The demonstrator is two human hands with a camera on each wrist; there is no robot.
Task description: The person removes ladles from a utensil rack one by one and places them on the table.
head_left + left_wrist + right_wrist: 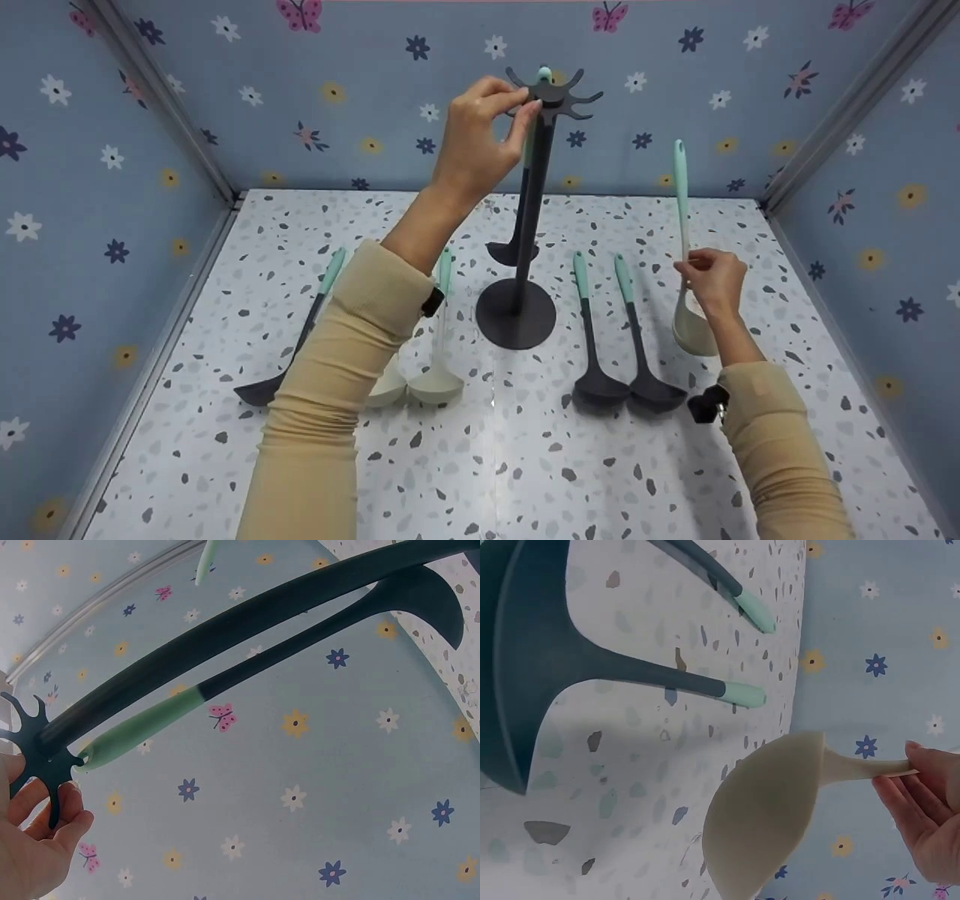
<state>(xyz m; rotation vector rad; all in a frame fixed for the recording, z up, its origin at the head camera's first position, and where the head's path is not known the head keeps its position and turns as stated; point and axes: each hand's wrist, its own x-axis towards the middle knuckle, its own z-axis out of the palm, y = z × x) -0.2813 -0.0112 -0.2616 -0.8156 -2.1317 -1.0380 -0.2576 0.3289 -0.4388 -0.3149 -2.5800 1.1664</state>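
My left hand [482, 139] pinches the hooked top of a black utensil stand [534, 187], thumb and fingers at its near-left side. From a hook at the back of the stand hangs a black ladle [292, 645] by its mint handle [142, 727]. Off to the right, my right hand [716, 281] pinches a cream ladle [694, 334] by the lower part of its shaft. That ladle is upright, mint handle up and bowl down, and the right wrist view shows the underside of its bowl [769, 802].
Two black ladles [600, 386] [656, 394] lie right of the stand's round base [516, 330]. On the left lie a black ladle [262, 391] and two cream ladles [436, 384] [386, 388], partly behind my left sleeve. Flowered panels [420, 135] enclose the speckled table [487, 465].
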